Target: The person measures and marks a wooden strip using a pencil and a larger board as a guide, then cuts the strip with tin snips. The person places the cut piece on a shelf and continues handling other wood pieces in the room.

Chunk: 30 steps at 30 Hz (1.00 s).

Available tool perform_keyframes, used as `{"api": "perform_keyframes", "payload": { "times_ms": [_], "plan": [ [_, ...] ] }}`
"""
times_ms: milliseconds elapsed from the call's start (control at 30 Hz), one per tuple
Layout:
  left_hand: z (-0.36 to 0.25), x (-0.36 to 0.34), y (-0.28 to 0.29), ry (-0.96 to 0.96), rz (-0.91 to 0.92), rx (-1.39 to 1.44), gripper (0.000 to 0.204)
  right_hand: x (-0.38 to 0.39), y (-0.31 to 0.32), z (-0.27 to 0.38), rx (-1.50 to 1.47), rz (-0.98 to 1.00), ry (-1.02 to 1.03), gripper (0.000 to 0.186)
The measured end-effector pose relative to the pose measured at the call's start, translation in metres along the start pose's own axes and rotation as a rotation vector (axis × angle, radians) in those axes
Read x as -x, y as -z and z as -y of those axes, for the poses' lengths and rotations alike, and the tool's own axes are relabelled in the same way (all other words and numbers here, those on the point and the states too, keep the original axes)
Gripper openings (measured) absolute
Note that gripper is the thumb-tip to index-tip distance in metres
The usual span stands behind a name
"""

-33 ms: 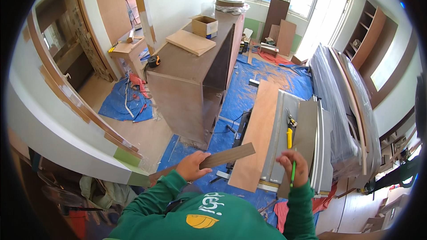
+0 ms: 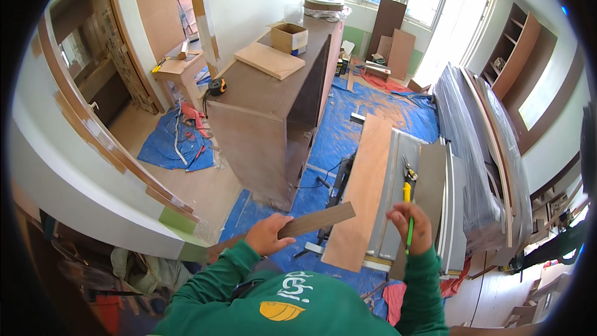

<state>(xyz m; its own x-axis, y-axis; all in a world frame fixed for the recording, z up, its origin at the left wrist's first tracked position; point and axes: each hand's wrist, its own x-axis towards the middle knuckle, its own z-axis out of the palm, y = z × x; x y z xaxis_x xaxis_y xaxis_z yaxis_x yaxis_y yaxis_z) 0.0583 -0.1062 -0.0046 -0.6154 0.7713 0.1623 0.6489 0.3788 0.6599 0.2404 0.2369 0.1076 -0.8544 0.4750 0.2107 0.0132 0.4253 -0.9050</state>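
Note:
My left hand is closed around a narrow brown wooden strip, which tilts up toward the right in front of my body. The strip's lower left end runs out past my wrist. My right hand is raised with its fingers curled in, holding a thin green pencil-like stick that points downward. Just beyond that hand, snips with a yellow handle lie on a grey panel. A long reddish plywood board lies between my hands, on the near side of the panels.
Ahead on the left stands a large brown cabinet, with a tape measure, a flat board and a cardboard box on top. Blue sheeting covers the floor. Plastic-wrapped panels lean at the right.
The whole view has shifted slightly. Both hands keep their holds, and the right hand sits a touch closer to the snips.

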Motion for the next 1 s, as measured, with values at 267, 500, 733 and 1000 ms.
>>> {"api": "perform_keyframes", "payload": {
  "times_ms": [267,500,733,1000],
  "plan": [
    [0.129,0.0,0.061,0.14,0.069,0.108,0.068,-0.254,-0.149,0.058,0.307,0.159,0.299,0.032],
    [0.232,-0.004,0.128,0.191,0.099,0.156,0.066,-0.482,-0.287,0.051,0.622,0.079,0.13,0.045],
    [0.283,0.013,0.154,0.274,0.01,0.189,0.066,-0.554,-0.328,0.05,0.918,0.317,-0.175,0.095],
    [0.292,0.02,0.161,0.284,0.019,0.17,0.067,-0.546,-0.327,0.06,0.799,0.192,-0.086,0.09]
  ]
}}
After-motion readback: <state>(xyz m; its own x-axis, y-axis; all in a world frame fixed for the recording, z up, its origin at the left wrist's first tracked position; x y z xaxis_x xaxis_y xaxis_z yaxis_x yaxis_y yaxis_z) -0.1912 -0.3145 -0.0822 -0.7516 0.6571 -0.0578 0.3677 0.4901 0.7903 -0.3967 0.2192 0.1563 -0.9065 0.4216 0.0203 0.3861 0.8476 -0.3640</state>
